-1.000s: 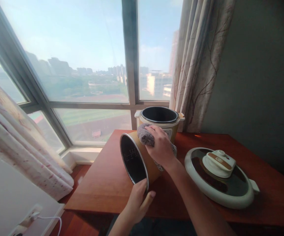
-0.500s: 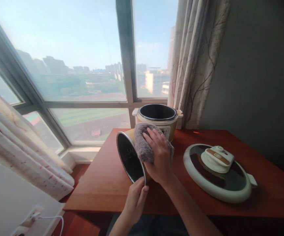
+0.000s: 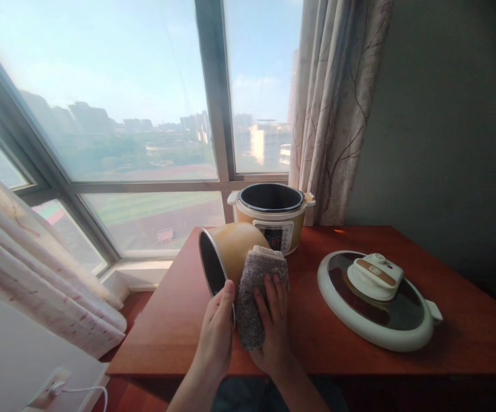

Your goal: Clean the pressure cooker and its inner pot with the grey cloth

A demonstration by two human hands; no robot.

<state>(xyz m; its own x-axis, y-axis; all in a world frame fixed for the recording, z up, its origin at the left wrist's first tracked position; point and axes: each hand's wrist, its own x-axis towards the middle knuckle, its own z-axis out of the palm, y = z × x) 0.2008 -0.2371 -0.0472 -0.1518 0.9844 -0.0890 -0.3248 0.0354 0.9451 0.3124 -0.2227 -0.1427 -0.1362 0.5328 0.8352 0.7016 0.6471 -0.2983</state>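
Tilted on its side over the table is a gold inner pot with a dark inside, its mouth facing left. My left hand grips the near part of its rim, thumb on top. A grey fuzzy cloth is pressed by my right hand against the pot's outer wall near the base. The fingers of that hand lie over the cloth. Behind the pot stands the open pressure cooker body, its control panel facing me and a dark pot-shaped hollow on top.
A white-rimmed cooker lid with a knob lies on the right of the red-brown table. Windows and curtains stand behind. A white cable runs from a wall socket at lower left.
The cloth and my right hand have moved down from the pot's upper side to its near side. The pot has turned, showing more of its gold outside, and my left hand has come up slightly.
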